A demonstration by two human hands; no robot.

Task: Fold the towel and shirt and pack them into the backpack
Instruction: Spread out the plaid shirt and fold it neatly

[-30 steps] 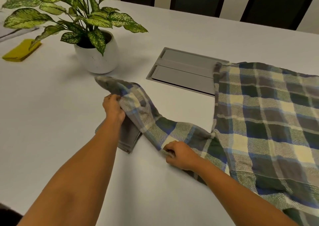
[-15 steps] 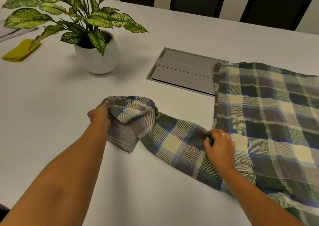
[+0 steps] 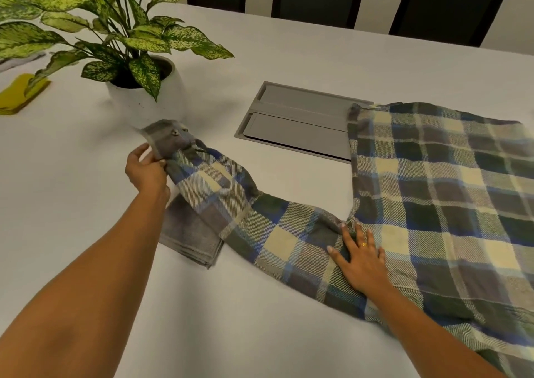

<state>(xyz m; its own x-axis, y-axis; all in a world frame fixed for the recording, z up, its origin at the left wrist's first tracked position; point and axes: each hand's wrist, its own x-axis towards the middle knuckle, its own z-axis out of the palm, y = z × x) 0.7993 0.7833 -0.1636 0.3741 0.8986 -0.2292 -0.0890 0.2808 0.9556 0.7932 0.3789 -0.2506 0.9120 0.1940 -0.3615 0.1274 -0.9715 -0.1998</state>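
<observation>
A plaid shirt (image 3: 439, 192) in green, blue and cream lies spread on the white table (image 3: 260, 54), its body at the right. One sleeve stretches left across the table. My left hand (image 3: 146, 171) pinches the grey cuff end of that sleeve, lifted a little off the table. My right hand (image 3: 359, 257) lies flat with straight fingers on the sleeve where it meets the shirt body. A folded grey towel (image 3: 189, 237) sits under the sleeve, partly covered by it and by my left forearm. No backpack is in view.
A potted plant in a white pot (image 3: 144, 97) stands at the back left, close to the cuff. A grey cable hatch (image 3: 297, 120) is set into the table's middle. A yellow cloth (image 3: 20, 94) lies at the far left edge. Dark chairs stand behind the table.
My left hand has pulled the cuff out towards the plant, straightening the sleeve. My right hand let go of the bunched fabric and now presses flat at the sleeve's base.
</observation>
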